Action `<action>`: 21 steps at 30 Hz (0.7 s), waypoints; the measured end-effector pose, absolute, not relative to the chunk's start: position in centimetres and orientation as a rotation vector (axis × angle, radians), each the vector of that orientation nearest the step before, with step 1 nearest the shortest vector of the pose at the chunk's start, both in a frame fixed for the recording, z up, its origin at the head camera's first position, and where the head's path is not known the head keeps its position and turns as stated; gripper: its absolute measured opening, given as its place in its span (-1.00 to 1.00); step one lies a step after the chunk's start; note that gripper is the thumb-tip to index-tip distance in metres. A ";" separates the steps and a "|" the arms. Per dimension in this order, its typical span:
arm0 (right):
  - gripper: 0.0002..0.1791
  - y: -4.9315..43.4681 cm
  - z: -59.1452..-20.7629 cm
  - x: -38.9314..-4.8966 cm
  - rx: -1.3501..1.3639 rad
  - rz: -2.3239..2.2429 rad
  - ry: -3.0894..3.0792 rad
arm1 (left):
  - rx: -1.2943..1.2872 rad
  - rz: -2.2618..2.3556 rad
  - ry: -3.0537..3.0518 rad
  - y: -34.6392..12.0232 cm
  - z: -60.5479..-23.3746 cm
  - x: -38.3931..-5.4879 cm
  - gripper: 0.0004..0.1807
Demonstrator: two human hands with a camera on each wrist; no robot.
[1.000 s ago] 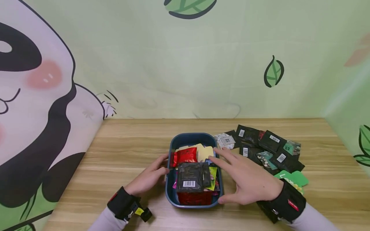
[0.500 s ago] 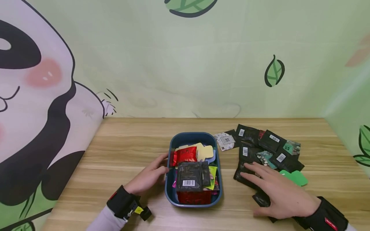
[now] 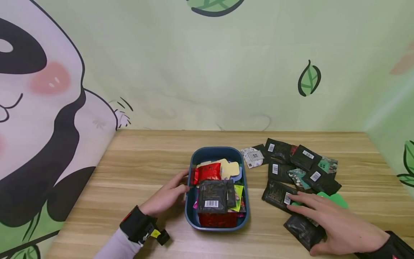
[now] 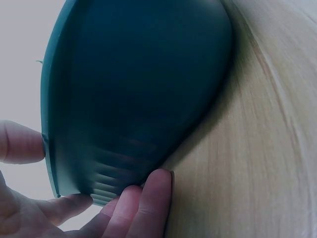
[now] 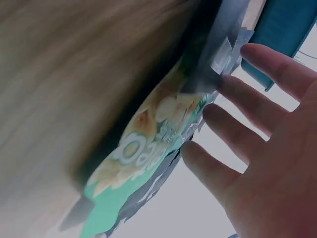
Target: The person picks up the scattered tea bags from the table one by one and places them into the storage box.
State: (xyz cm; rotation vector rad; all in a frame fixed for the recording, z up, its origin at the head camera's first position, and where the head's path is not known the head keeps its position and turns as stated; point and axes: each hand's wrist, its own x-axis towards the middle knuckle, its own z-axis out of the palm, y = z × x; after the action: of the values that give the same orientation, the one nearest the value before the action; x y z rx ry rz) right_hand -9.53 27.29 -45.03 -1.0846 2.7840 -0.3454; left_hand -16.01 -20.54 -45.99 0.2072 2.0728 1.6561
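My left hand (image 3: pixel 166 198) rests against the left side of a blue plastic bin (image 3: pixel 191 221). In the left wrist view its thumb touches the rim and its fingers (image 4: pixel 153 203) lie along the outer wall. Several packets fill the bin: a red one (image 3: pixel 208 172), a black sachet with a barcode (image 3: pixel 211 196), and cream-coloured pieces (image 3: pixel 230 169). At the right my right hand (image 3: pixel 343 225) hovers with spread fingers over black sachets (image 3: pixel 304 232) and a green packet (image 3: pixel 337 199). The right wrist view shows that green packet's printed snack picture (image 5: pixel 143 144) near the fingertips.
Behind the right hand lies a loose pile of black sachets (image 3: pixel 305 158), with a white patterned packet (image 3: pixel 253 157) nearest the bin. They rest on a wooden table (image 3: pixel 142 162), which meets a green wall cloth (image 3: pixel 194 90) at its back edge.
My right hand has moved right and toward the front, from the bin's right side to over the sachets. My left hand stays at the bin.
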 end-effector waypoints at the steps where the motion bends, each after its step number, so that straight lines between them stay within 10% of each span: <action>1: 0.09 27.5 -45.0 -9.5 -1.075 -0.347 2.772 | 0.209 1.656 2.071 -20.5 -46.0 -16.0 -0.32; 21: -0.11 27.5 -44.0 -9.8 -1.031 -0.274 2.589 | 0.238 1.639 2.082 -20.4 -45.7 -15.9 -0.32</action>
State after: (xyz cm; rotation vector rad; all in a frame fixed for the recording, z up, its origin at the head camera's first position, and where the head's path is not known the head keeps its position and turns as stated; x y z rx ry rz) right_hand -9.85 27.54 -43.96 -1.0308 2.5889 -0.2744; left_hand -15.90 -20.36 -45.66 0.2381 2.0823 1.6385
